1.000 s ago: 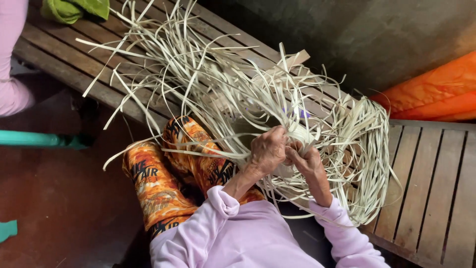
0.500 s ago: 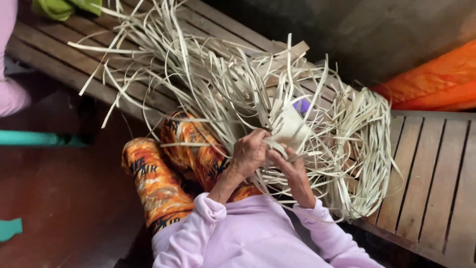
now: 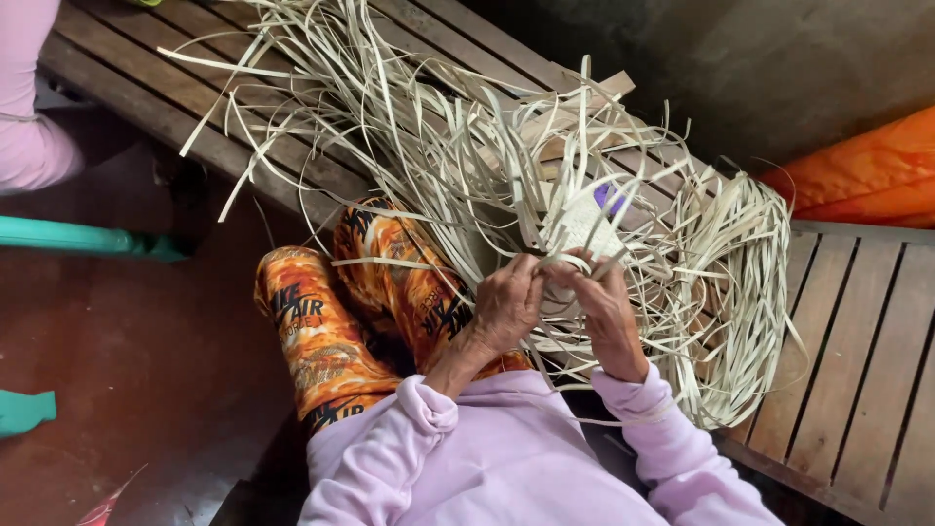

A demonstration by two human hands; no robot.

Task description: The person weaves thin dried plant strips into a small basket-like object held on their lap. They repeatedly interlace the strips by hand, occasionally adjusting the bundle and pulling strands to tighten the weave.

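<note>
Both hands meet just below the middle of the view, close together and almost touching. Left hand curls its fingers around pale flat weaving strips, gripping them near the small woven piece that stands just at its one o'clock. Right hand pinches strips at the lower edge of that same piece, fingertips closed on them. At one o'clock of the woven piece a small purple object shows through the strands; what it is cannot be told. Loose strips fan out toward eleven o'clock across the slatted wooden bench and loop in a thick coil at three o'clock of the hands. At eight o'clock lie the orange patterned trousers, at six the lilac sleeves. An orange cloth sits at two o'clock, and another person's pink sleeve at ten.
</note>
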